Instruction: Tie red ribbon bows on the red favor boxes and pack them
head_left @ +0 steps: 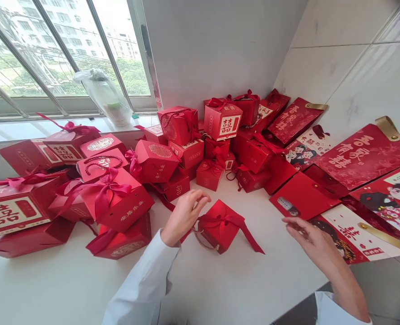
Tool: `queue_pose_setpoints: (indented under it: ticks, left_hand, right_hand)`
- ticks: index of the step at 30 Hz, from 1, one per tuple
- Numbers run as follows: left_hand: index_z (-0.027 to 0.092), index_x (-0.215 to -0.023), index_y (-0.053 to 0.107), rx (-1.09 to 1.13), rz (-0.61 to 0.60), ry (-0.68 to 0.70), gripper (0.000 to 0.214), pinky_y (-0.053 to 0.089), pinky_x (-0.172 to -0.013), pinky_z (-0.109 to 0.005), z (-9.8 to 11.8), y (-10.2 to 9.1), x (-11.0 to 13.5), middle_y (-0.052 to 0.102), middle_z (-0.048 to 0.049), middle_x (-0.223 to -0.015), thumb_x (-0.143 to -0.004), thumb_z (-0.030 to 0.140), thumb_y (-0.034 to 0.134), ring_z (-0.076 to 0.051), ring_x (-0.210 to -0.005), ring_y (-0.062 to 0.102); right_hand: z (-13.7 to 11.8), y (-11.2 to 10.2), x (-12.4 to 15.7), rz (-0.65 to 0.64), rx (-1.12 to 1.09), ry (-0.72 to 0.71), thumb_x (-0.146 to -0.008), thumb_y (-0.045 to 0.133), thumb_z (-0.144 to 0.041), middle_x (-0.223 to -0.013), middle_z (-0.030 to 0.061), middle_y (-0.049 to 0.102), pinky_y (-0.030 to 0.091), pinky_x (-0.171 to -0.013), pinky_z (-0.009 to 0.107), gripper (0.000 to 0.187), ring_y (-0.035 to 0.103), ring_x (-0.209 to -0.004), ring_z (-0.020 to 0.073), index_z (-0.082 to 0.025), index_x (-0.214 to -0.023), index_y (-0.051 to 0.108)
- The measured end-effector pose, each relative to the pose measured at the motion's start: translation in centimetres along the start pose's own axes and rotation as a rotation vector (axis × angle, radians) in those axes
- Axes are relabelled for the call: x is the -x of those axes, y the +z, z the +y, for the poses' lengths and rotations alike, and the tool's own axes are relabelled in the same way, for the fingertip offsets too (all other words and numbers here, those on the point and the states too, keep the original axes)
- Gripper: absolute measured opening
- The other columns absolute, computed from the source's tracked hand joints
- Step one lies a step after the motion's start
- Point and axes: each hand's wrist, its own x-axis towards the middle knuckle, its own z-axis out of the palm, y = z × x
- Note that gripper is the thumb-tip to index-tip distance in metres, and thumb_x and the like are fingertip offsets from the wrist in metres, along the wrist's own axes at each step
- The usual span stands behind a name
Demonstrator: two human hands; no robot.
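Note:
On the white table in front of me stands a small red gift box [219, 232] with a red ribbon bow on top. One ribbon tail trails to the right, and a twisted cord handle [200, 239] droops at its left side. Just left of the box hovers my left hand [187, 214], its fingers bent but apart and holding nothing. Further right, my right hand [310, 239] is open above the table, close to a red gift bag [304, 194] and a cream-and-red bag [358, 234]. Both hands are bare below light sleeves.
Red gift boxes [159, 160] are piled along the back, with more stacked at the left [17, 203]. Several flat gift bags [365, 153] with gold straps lie at the right. A plastic-wrapped cup [117, 110] stands on the sill by the barred window.

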Motion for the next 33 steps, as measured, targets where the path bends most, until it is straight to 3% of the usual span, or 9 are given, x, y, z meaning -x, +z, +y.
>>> queue_pose_setpoints:
  ticks: [4,7,12,20,23,27,30,33]
  left_hand:
    - [0.018,-0.085,0.060,-0.062,-0.228,-0.015,0.026,0.037,-0.061,-0.023,-1.3,-1.9,0.2,0.061,-0.0005,-0.078,-0.091,0.036,0.042,-0.014,-0.069,0.053]
    - [0.018,-0.082,0.059,-0.075,-0.388,-0.023,0.022,0.038,-0.063,-0.022,-1.5,-2.2,0.5,0.064,0.0000,-0.077,-0.085,0.039,0.052,-0.015,-0.070,0.056]
    - [0.018,-0.073,0.054,-0.040,-0.439,-0.024,0.019,0.036,-0.059,-0.021,-1.5,-1.9,0.4,0.064,0.0017,-0.071,-0.080,0.035,0.060,-0.013,-0.065,0.054]
    - [0.018,-0.066,0.046,-0.006,-0.475,0.022,0.025,0.025,-0.048,-0.020,-1.1,-3.0,0.9,0.044,0.0069,-0.056,-0.080,0.035,0.059,-0.008,-0.051,0.034]
    - [0.018,-0.063,0.042,-0.072,-0.452,0.053,0.026,0.023,-0.048,-0.022,-0.6,-3.1,1.4,0.038,0.0074,-0.055,-0.079,0.028,0.060,-0.008,-0.051,0.028]
    - [0.018,-0.066,0.044,-0.138,-0.370,0.137,0.024,0.028,-0.054,-0.022,0.2,-2.6,1.8,0.048,0.0054,-0.066,-0.080,0.026,0.063,-0.009,-0.056,0.037]
    - [0.017,-0.069,0.049,-0.123,-0.306,0.199,0.028,0.031,-0.058,-0.023,0.8,-1.8,1.4,0.051,0.0030,-0.069,-0.092,0.034,0.048,-0.010,-0.059,0.042]
    - [0.018,-0.079,0.058,-0.166,-0.123,0.215,0.030,0.036,-0.064,-0.025,1.0,-0.2,0.6,0.054,-0.0007,-0.075,-0.097,0.028,0.035,-0.013,-0.067,0.047]
  right_hand:
    - [-6.8,3.0,0.2,-0.077,-0.077,-0.244,-0.086,0.050,-0.045,-0.102,0.0039,0.066,0.046,-0.064,0.029,0.025,0.061,-0.090,0.0210,-0.027,-0.092,0.067]
    - [-10.1,5.3,0.4,-0.163,-0.055,-0.388,-0.088,0.051,-0.037,-0.094,0.0024,0.065,0.046,-0.072,0.029,0.019,0.059,-0.089,0.0193,-0.027,-0.090,0.067]
    - [-11.5,7.2,0.3,-0.160,0.030,-0.441,-0.085,0.052,-0.025,-0.082,0.0020,0.062,0.045,-0.070,0.030,0.012,0.058,-0.080,0.0186,-0.023,-0.076,0.061]
    - [-12.3,6.7,0.8,-0.209,-0.065,-0.363,-0.087,0.047,-0.030,-0.073,0.0005,0.063,0.036,-0.051,0.025,0.018,0.054,-0.063,0.0154,-0.023,-0.071,0.054]
    - [-12.1,7.0,0.9,-0.212,-0.090,-0.323,-0.088,0.045,-0.033,-0.070,-0.0016,0.062,0.032,-0.046,0.024,0.018,0.049,-0.055,0.0129,-0.023,-0.075,0.053]
    - [-11.7,7.3,0.8,-0.200,-0.155,-0.293,-0.087,0.046,-0.034,-0.074,-0.0011,0.063,0.032,-0.046,0.023,0.013,0.054,-0.060,0.0138,-0.023,-0.082,0.053]
    - [-11.8,7.4,1.1,-0.179,-0.172,-0.322,-0.087,0.047,-0.032,-0.083,0.0012,0.066,0.037,-0.049,0.023,0.013,0.058,-0.069,0.0155,-0.023,-0.088,0.057]
    - [-11.8,7.5,1.4,-0.145,-0.139,-0.373,-0.087,0.047,-0.028,-0.084,0.0025,0.064,0.042,-0.055,0.025,0.015,0.058,-0.070,0.0160,-0.023,-0.082,0.060]
